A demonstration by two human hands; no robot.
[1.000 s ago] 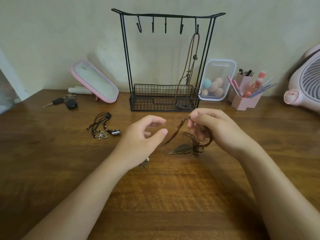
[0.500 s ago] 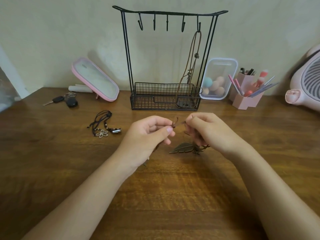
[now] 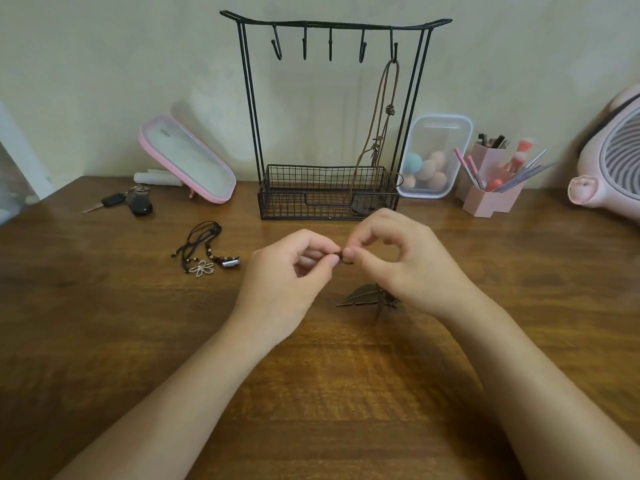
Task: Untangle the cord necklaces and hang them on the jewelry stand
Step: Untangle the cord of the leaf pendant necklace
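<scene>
A dark brown, glossy wooden table [image 3: 104, 341] with streaked grain fills the view from nine to three o'clock. Behind it, at twelve o'clock, rises a plain cream plaster wall [image 3: 104, 64], softly lit.

My table [image 3: 104, 341] is varnished wood, softly glossy over the grain, and the jewelry stand [image 3: 294, 206] is thin black wire with a matt coat. The cord [image 3: 343, 258] I hold looks like dull brown leather, the leaf pendant [image 3: 358, 295] like bronze-toned metal

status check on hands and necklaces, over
Left hand and right hand both pinch the brown cord, leaf pendant below. One brown necklace on the stand, right end. Black necklaces bunched on the table, untouched. Four hooks free.
</scene>
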